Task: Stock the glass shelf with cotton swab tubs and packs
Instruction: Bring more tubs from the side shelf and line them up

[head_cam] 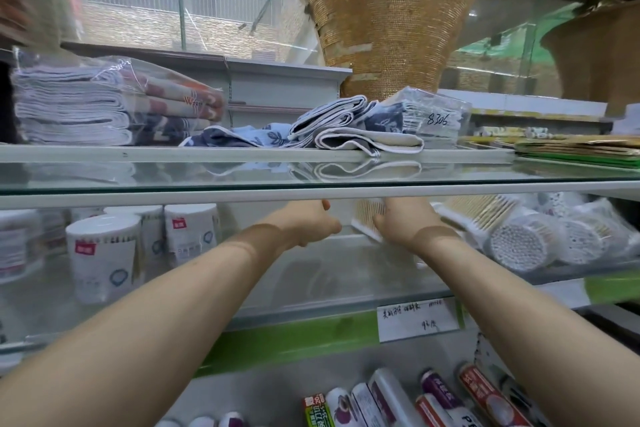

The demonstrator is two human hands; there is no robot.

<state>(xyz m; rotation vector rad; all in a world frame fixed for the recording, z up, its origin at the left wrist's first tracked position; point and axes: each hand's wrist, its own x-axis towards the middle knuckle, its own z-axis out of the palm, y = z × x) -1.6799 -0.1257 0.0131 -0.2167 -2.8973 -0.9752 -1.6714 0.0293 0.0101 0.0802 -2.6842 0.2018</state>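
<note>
Closest to me, on the bottom shelf, lie rolls of kitchen wrap (384,399) side by side. Above them runs a green shelf edge carrying a handwritten price label (417,319). Both my bare forearms reach over that edge onto the glass shelf (311,288).

My left grip (308,222) is curled closed near the middle of the shelf with nothing in it that I can see, apart from the pack to its right. My right grip (408,224) is clamped on a flat pack of cotton swabs (369,215). My thumb lies across its front, and the pack is tilted with the white tips at its lower edge. The pack sits toward the back of the glass shelf, just under the rail of the shelf above.

To the left on the same shelf stand white paper-wrapped tubs (104,253) with red labels, upright and close together. To the right lie round clear tubs of swabs (519,246) on their sides, with more flat swab packs (481,208) leaning behind them.

The upper glass shelf (207,177) holds loose folded towels (346,132), a bagged stack of towels (104,107) at the left, and a bag marked 8306 (436,118). Behind everything rises a gold mesh-covered pillar (391,10).
</note>
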